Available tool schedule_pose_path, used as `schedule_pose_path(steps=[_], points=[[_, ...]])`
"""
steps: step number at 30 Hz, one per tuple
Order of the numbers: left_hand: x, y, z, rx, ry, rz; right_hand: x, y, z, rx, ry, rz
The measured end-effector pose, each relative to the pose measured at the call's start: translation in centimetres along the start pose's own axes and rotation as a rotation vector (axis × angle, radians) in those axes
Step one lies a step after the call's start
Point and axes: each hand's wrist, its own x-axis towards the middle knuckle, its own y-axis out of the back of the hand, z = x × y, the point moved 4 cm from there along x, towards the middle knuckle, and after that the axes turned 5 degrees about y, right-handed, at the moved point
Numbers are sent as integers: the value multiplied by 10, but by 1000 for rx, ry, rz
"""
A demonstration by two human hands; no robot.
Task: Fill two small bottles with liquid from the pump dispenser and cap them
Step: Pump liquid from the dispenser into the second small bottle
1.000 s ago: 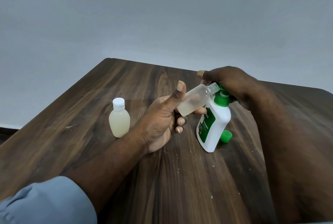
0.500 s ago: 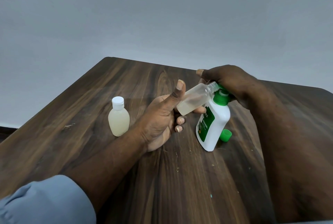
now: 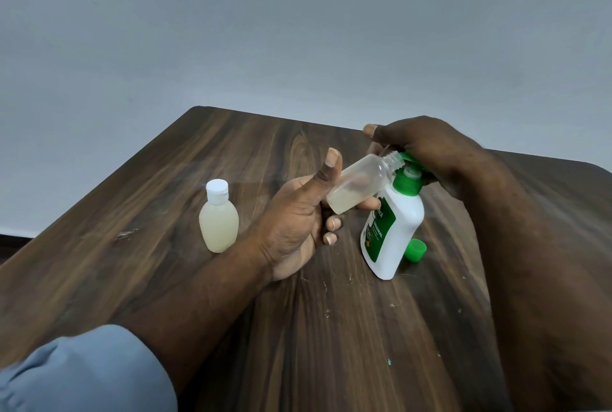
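Tipping the open small bottle [image 3: 357, 183] toward the nozzle, the left hand [image 3: 298, 213] cradles it between a raised thumb and fingers curled beneath. Its mouth is right up under the green head of the pump dispenser [image 3: 394, 233]; whether they touch, I can't tell. The right hand [image 3: 430, 153] is draped over that pump head with the fingers wrapped round it, and the dispenser leans over with its base on the table [image 3: 231, 312].

A shallow pool of pale liquid sits in the low end of the small bottle, so by my reckoning there's plenty of pumping to go. Well apart to the left, the capped bottle [image 3: 218, 223] stands upright, full of the same cloudy liquid, and that one looks finished. A loose green cap [image 3: 415, 249] lies just beside the dispenser's base, likely the lid for the bottle in hand.

Now, handling. That little bottle looks like thin clear plastic, very light and probably soft under a squeeze, so a hard grip round the belly could push liquid back out. The gentle mid-body hold seems right, with the neck left free. Any dribble down the outside will turn it slippery fast. The dispenser is the heavier, stiffer piece, and tilted like this it wants steadying at the top, just where the right hand has it. The threaded mouth is a narrow target, and a sideways drift puts liquid on the wood.
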Motion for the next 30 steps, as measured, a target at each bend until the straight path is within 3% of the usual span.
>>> schedule_pose_path(steps=[30], points=[[2,2,-2,-4,-2,-2,1,0,1,16,15,0]])
